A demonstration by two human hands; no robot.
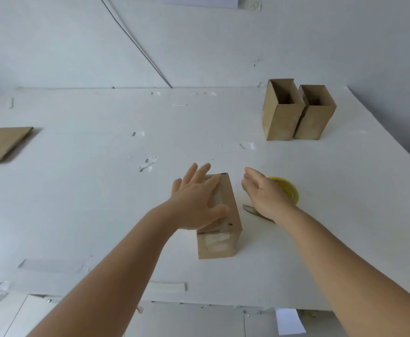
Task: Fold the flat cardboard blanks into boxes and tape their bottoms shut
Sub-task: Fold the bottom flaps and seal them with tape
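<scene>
We judge taping done: left hand (196, 200) presses flat on the box (219, 229), right hand (264, 190) open, empty; next, stand it upright.

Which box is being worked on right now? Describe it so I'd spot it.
On the white table, look near the front edge, between the two hands. The box lies on its side under the left hand, its end taped, unlike the two upright open boxes farther back.
</scene>
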